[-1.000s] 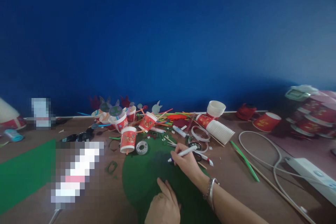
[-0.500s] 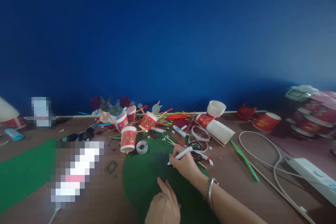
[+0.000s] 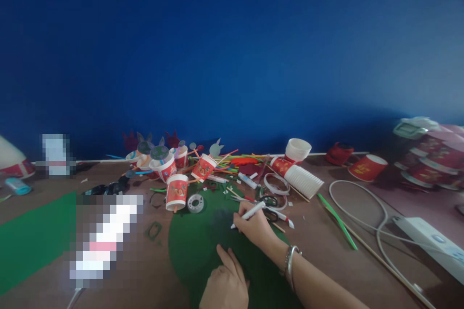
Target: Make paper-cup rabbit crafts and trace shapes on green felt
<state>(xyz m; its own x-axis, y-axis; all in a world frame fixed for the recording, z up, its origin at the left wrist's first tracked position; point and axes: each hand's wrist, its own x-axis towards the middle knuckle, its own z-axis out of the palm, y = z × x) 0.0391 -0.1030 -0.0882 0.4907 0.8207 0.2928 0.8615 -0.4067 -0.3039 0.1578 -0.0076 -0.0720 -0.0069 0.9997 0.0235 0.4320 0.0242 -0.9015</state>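
Note:
A large green sheet with a rounded edge (image 3: 195, 246) lies on the brown table. My right hand (image 3: 255, 229) is closed around a white marker (image 3: 253, 211), whose tip points down and left at the sheet. A silver bracelet is on that wrist. My left hand (image 3: 226, 280) lies on the sheet nearer to me, its fingers stretched forward and nothing seen in it. Just beyond my right hand are black-handled scissors (image 3: 268, 201). A roll of tape (image 3: 195, 203) sits at the sheet's upper left, beside a red and white paper cup (image 3: 177, 192).
Decorated paper cups (image 3: 162, 166) and coloured sticks stand along the back. Stacked cups (image 3: 304, 181) lie at the back right. A white power strip (image 3: 431, 241) and cable are on the right, another green sheet (image 3: 36, 241) on the left. A blurred-out patch covers something at left.

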